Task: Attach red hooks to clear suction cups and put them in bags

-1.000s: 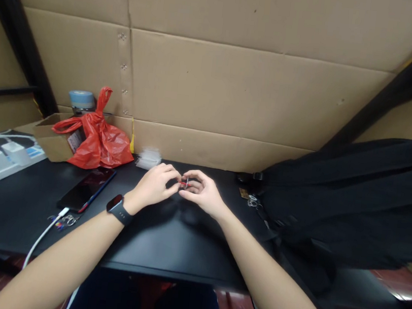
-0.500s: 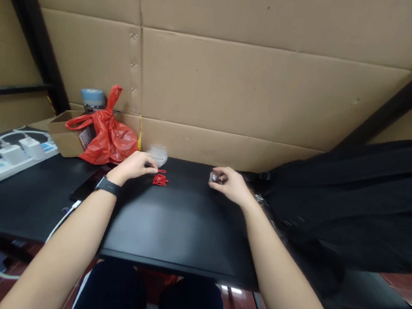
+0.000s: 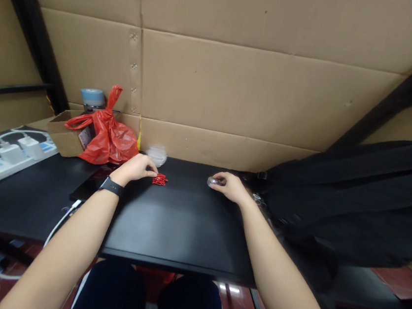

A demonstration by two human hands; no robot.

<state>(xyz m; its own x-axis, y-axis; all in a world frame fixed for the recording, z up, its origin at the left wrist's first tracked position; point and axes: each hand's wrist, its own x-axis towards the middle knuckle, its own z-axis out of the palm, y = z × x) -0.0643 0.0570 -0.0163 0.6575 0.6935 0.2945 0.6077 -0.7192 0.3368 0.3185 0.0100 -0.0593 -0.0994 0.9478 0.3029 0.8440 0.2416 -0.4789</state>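
Note:
My left hand (image 3: 135,167) rests on the black table (image 3: 179,226) with its fingers curled, the tips touching a small pile of red clips (image 3: 159,179). A black watch sits on that wrist. My right hand (image 3: 227,184) lies further right, its fingers pinched on a small shiny metal ring (image 3: 212,180) that sits low on the table top. The two hands are well apart.
A red plastic bag (image 3: 106,135) and a cardboard box (image 3: 62,138) stand at the back left, with a white power strip (image 3: 8,157) and cables. A dark phone (image 3: 89,186) lies by my left wrist. Black cloth (image 3: 353,201) covers the right side. A cardboard wall stands behind.
My hands were together at the middle, holding a small red and metal piece. They have moved apart: the left went to the red pile, the right lowered a metal ring toward the table.

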